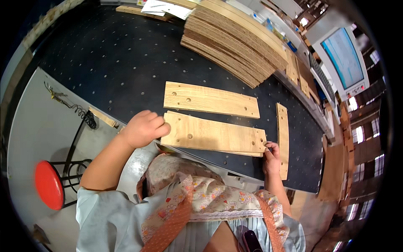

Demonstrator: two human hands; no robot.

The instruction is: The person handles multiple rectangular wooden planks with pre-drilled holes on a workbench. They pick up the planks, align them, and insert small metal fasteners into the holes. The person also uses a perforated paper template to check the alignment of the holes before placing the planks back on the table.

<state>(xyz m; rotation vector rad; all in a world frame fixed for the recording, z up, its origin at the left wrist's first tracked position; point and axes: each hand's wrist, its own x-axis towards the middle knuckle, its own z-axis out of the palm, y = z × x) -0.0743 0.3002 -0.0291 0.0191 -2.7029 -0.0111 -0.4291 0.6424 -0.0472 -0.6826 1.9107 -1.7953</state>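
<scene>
A light wooden board (pixel 212 134) with drilled holes lies near the front edge of a dark perforated worktable (pixel 126 63); it seems to rest on a second board beneath. My left hand (pixel 144 128) grips its left end. My right hand (pixel 271 155) pinches its right end with the fingertips. A similar drilled board (pixel 210 99) lies just behind it, apart from both hands. A narrow wooden strip (pixel 283 138) lies upright-running just right of my right hand.
A tall fanned stack of wooden boards (pixel 235 42) sits at the back. Papers (pixel 166 7) lie at the far edge. A monitor (pixel 343 59) stands at right. A red stool (pixel 49 185) stands on the floor at left, below a coiled black cable (pixel 84 115).
</scene>
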